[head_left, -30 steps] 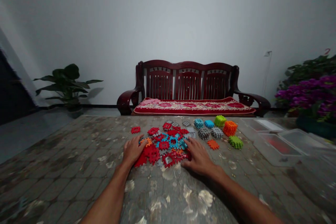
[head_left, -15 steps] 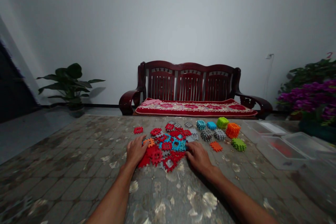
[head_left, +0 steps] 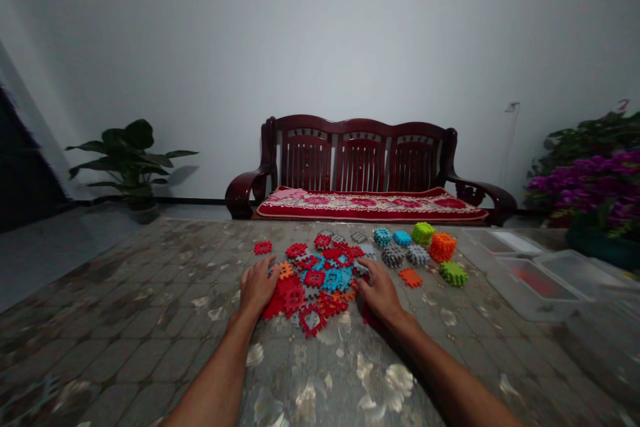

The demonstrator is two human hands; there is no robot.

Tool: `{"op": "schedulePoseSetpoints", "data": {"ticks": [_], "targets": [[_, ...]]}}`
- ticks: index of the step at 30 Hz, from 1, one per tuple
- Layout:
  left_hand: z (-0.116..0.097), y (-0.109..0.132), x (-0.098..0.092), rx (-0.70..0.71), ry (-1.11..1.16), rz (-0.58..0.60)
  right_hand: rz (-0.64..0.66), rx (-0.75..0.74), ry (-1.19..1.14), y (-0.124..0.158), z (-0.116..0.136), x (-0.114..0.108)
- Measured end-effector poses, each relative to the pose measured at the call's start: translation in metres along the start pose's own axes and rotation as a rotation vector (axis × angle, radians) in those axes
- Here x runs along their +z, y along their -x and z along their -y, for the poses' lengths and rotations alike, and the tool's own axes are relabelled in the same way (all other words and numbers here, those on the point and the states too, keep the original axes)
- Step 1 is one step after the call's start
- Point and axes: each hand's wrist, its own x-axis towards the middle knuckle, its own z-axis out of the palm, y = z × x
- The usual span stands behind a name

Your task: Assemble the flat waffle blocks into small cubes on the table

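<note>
Two grips open, palms down: left grip (head_left: 257,287) and right grip (head_left: 380,293) rest on opposite edges of the pile of plastic gear tiles (head_left: 315,278). Tiles look light, stiff; I'd pinch an edge tooth.

The toy gear tiles (head_left: 315,278) run red, blue, orange and grey — the bench cushion (head_left: 370,205) is red-flowered.

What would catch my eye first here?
First, the heap of red, blue and orange toothed plastic pieces on the patterned table, with the left hand and right hand resting at its edges. Beyond it stands a dark red wooden bench with a red cushion, and purple flowers glow at the right.
</note>
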Motion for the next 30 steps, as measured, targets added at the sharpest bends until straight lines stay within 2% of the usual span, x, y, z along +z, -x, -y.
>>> {"op": "schedulePoseSetpoints", "data": {"ticks": [3,7,10,12,15,19,24,30], "targets": [[-0.004,0.002,-0.003,0.035,-0.004,-0.06,-0.04,0.041,0.083,0.007,-0.008,-0.003],[-0.024,0.01,-0.006,0.242,0.036,-0.085,-0.055,0.059,0.157,0.015,-0.016,0.003],[-0.046,0.023,-0.001,0.418,0.05,0.032,-0.035,0.061,0.205,0.016,-0.023,0.009],[-0.06,0.036,0.007,0.513,0.029,0.114,-0.028,0.063,0.235,0.016,-0.027,0.011],[-0.073,0.055,0.024,0.613,-0.029,0.177,-0.027,0.053,0.267,0.016,-0.029,0.011],[-0.073,0.067,0.04,0.654,-0.085,0.218,0.001,0.053,0.267,0.016,-0.022,0.009],[-0.061,0.053,0.042,0.669,-0.109,0.086,0.059,0.048,0.221,0.013,-0.011,0.005],[-0.051,0.037,0.034,0.644,-0.108,-0.018,0.023,0.049,0.261,-0.004,-0.01,0.001]]}}
